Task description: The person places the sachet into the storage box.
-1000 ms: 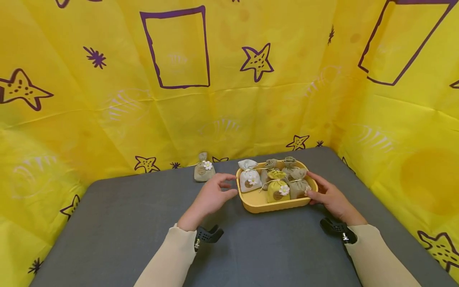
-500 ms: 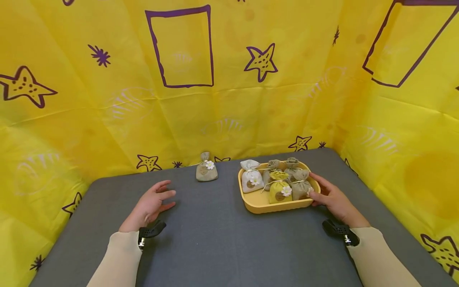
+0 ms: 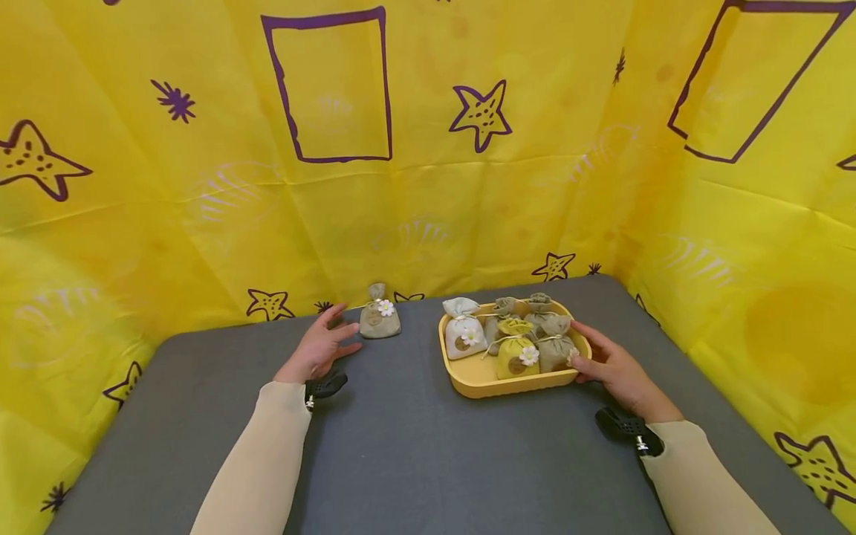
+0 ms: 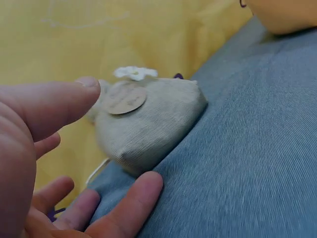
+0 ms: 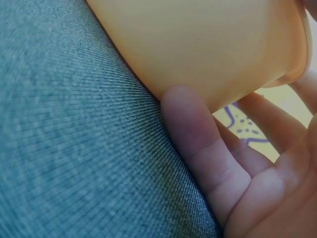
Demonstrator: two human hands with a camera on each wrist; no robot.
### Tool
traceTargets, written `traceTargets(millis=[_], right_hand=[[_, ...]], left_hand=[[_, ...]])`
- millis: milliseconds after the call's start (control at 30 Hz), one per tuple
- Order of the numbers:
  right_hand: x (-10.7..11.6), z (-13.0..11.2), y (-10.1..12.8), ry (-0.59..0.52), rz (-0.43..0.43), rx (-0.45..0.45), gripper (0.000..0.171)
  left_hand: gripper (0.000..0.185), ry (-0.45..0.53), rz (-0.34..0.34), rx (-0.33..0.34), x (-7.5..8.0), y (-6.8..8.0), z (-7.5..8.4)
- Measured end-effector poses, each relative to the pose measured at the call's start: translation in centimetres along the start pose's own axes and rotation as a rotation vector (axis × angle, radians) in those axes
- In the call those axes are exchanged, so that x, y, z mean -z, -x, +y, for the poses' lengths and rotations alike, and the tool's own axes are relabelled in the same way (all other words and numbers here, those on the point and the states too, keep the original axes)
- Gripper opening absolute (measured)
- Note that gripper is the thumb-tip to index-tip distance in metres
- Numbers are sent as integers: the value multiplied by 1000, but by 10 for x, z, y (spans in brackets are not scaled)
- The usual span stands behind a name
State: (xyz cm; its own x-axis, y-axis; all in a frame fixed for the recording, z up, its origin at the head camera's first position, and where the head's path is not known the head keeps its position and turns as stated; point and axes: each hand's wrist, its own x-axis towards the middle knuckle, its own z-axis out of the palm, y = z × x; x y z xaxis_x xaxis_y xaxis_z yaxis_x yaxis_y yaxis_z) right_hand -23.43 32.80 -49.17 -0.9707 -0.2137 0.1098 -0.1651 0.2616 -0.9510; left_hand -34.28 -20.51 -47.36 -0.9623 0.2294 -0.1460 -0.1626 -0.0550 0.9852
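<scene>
A small grey-beige drawstring sachet with a white flower and a round tag stands by the back wall. My left hand is just left of it, thumb and fingers spread on either side. In the left wrist view there is still space between the thumb and the sachet, and a fingertip lies close to its base. My right hand holds the right end of a yellow tray, with fingers along its side. Inside the tray are several sachets, among them a white one and a yellow one.
A grey cloth covers the table. Yellow fabric walls with purple drawings rise behind it and at both sides. Black camera mounts sit on both wrists.
My left hand left the tray's left side, swung out to the left, then came forward and right to the lone sachet. The right hand has stayed on the tray.
</scene>
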Motion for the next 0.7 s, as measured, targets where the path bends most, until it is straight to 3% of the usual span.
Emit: traceTargets(millis=[167, 267, 400, 533, 700], right_hand=[[1, 1, 0, -13, -1, -3, 66], [2, 1, 0, -9, 4, -9, 66], [1, 1, 0, -1, 13, -21, 66], [-1, 1, -1, 5, 14, -27, 67], [0, 2, -1, -1, 11, -30, 66]], left_hand=[[69, -33, 8, -1, -16, -17, 0], [62, -108, 18, -15, -28, -22, 0], [53, -239, 85, -48, -40, -23, -1], [43, -327, 134, -73, -46, -16, -1], [34, -554, 32, -43, -53, 13, 11]])
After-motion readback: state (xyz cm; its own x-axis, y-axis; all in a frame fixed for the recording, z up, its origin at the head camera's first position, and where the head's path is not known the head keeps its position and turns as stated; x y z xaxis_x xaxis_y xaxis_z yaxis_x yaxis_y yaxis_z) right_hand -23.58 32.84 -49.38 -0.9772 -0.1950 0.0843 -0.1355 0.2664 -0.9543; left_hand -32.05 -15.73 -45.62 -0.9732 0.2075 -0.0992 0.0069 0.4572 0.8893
